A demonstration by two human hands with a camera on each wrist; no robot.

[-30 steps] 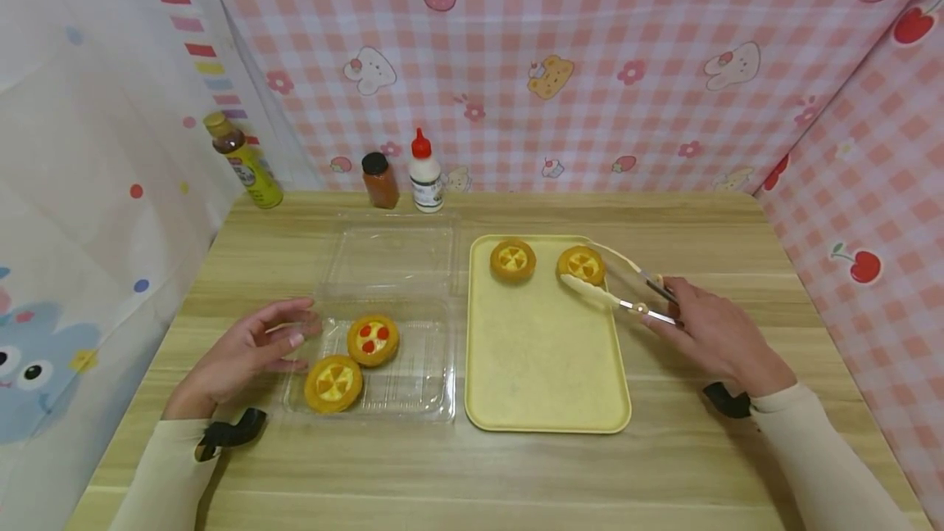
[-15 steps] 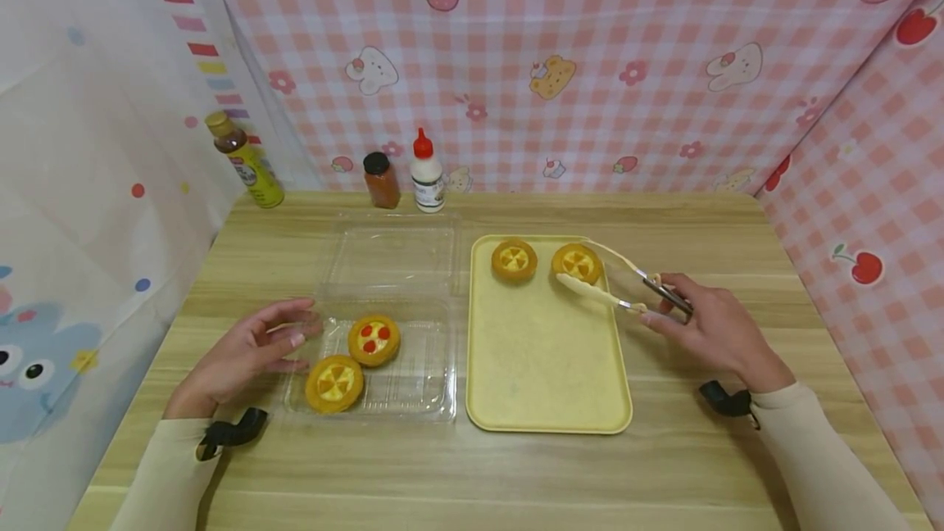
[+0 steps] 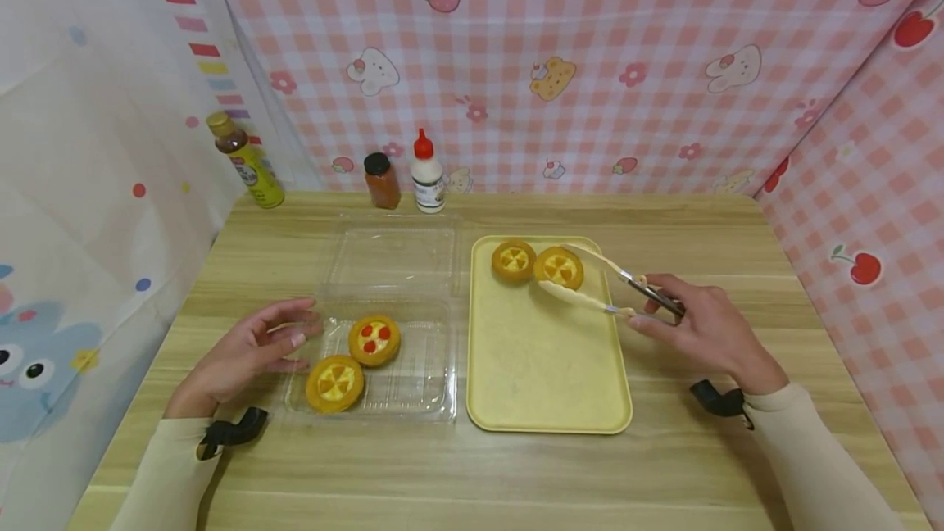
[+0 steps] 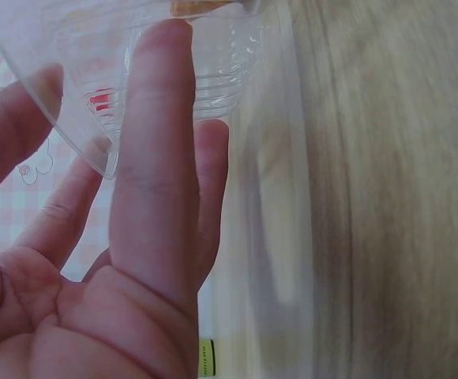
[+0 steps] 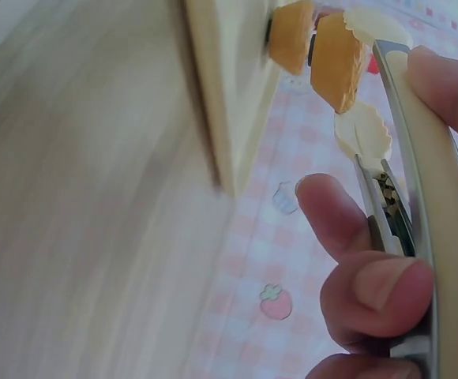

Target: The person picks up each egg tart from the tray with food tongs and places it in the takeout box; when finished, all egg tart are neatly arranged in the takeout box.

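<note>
My right hand (image 3: 711, 330) grips a pair of tongs (image 3: 652, 299) with cream, scalloped ends. Those ends lie on either side of a tart (image 3: 559, 268) with brown wedges on yellow filling, on the yellow tray (image 3: 549, 367). A similar tart (image 3: 513, 260) sits right beside it, at the tray's far left corner. At the left, my left hand (image 3: 254, 351) rests at the edge of a clear plastic container (image 3: 413, 388), fingers loosely spread about its rim. Inside it are a tart with red dots (image 3: 374, 341) and a wedge-topped tart (image 3: 335, 383).
The container's clear lid (image 3: 394, 256) lies folded back behind it. Along the table's back edge stand a yellow-green bottle (image 3: 251, 166), a black-capped jar (image 3: 382, 183) and a white bottle with a red nozzle (image 3: 428, 179). Patterned cloth (image 3: 627, 121) walls the table's back.
The tongs and the tart between their ends have moved left across the tray, up to the other tart. My right hand has shifted slightly left; my left hand has stayed in place.
</note>
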